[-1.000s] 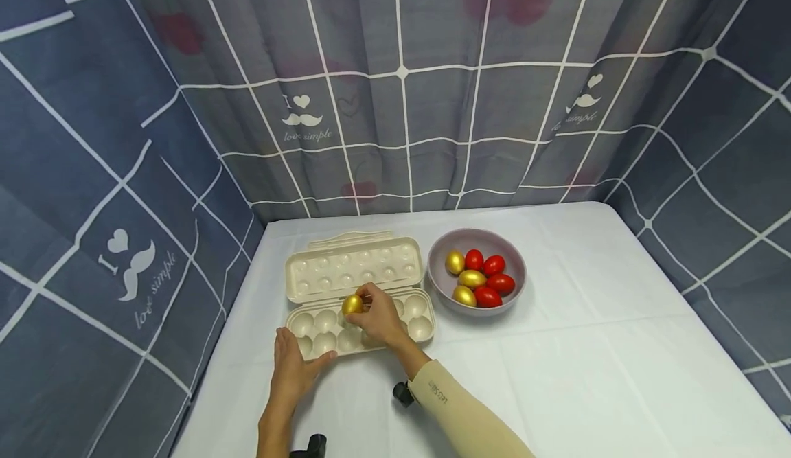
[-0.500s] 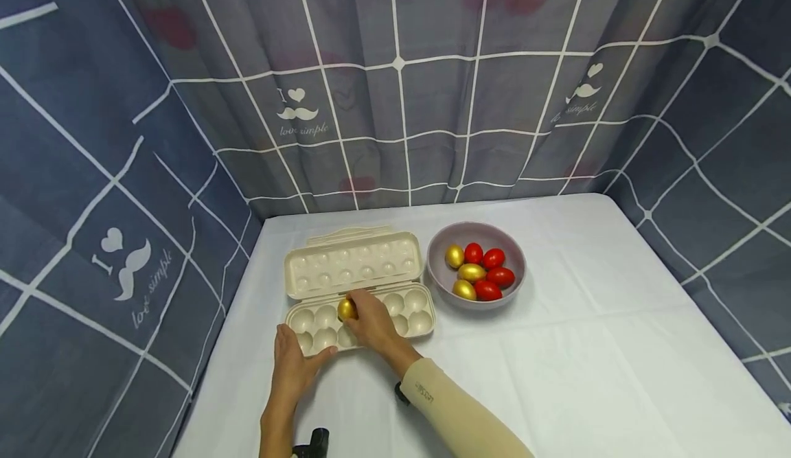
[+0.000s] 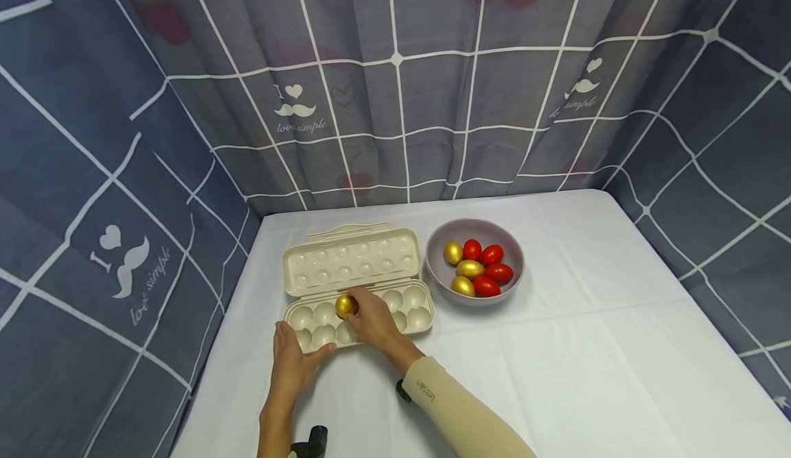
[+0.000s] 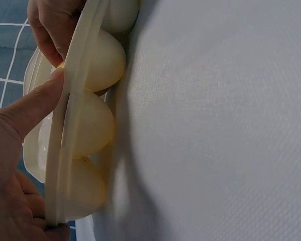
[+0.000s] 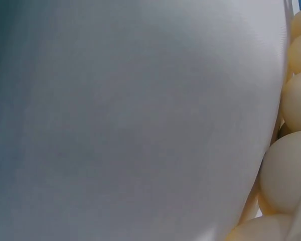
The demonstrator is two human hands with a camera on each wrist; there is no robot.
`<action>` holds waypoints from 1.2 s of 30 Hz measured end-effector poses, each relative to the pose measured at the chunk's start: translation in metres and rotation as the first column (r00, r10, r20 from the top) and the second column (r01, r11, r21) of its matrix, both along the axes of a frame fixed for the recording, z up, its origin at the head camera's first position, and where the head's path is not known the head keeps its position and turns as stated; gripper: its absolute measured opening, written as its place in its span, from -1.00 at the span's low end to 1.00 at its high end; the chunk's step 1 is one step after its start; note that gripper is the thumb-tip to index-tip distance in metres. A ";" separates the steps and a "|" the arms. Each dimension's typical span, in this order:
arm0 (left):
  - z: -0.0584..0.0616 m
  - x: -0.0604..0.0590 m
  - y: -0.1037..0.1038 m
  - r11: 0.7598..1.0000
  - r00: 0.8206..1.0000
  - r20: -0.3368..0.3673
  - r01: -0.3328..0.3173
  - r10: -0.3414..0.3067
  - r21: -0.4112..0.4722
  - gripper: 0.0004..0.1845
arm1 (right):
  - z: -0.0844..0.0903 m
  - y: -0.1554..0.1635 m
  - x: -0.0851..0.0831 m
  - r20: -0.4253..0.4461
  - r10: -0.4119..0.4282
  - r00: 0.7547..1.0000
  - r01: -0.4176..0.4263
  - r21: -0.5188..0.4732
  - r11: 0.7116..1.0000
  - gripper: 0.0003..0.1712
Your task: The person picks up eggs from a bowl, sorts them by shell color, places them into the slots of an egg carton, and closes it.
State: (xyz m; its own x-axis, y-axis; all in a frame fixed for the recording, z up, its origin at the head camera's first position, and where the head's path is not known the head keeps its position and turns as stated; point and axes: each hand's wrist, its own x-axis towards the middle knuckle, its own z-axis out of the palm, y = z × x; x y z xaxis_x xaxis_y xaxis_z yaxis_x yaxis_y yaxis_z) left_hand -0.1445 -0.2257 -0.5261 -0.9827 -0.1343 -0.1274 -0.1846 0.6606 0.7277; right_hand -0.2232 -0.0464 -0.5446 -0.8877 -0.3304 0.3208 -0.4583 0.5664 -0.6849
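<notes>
In the head view, an open cream egg carton (image 3: 324, 336) lies on the table with its lid folded back. My right hand (image 3: 374, 322) pinches a golden egg (image 3: 344, 305) at a cup in the carton's back row; whether it touches the cup's bottom cannot be seen. My left hand (image 3: 292, 363) holds the carton's front left corner. In the left wrist view its thumb (image 4: 37, 108) presses the front rim, and its fingers curl at the end. Only the undersides of the cups (image 5: 288, 170) show in the right wrist view, not the right hand.
Right of the carton stands a mauve bowl (image 3: 516, 266) with several red eggs (image 3: 498, 274) and golden eggs (image 3: 470, 269). A white cloth (image 3: 587, 334) covers the table. Grey checked curtains (image 3: 432, 101) close off the back and both sides.
My right hand has lowered the golden egg slightly leftward to the back-row cup and still pinches it. The left hand keeps its place on the carton. The head view has shifted slightly.
</notes>
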 end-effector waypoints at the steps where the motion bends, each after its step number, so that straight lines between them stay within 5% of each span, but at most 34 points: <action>1: 0.000 0.000 0.000 1.000 1.000 -0.002 0.000 0.000 0.000 0.39 | 0.000 0.000 -0.001 -0.004 0.002 1.000 -0.002 -0.005 1.000 -0.58; 12: -0.005 0.004 -0.001 1.000 1.000 0.008 0.008 -0.008 -0.013 0.37 | 0.000 0.002 0.005 0.009 0.011 1.000 -0.011 -0.053 0.999 -0.56; 21: -0.005 0.003 0.000 1.000 1.000 -0.017 0.005 -0.005 -0.007 0.37 | 0.024 0.017 0.005 0.050 0.028 0.998 -0.015 -0.237 0.971 -0.35; 36: -0.002 0.002 -0.001 0.997 0.998 -0.065 -0.027 0.022 -0.066 0.35 | 0.064 0.106 -0.009 0.113 0.020 0.993 0.020 -0.341 0.940 -0.20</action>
State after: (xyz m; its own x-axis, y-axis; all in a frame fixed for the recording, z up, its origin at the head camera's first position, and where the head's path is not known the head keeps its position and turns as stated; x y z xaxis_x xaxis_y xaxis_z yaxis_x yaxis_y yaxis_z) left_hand -0.1428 -0.2267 -0.5283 -0.9849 -0.1647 -0.0543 -0.1559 0.7041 0.6927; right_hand -0.2321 0.0601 -0.4810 -0.9248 -0.2186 0.3113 -0.3662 0.2896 -0.8844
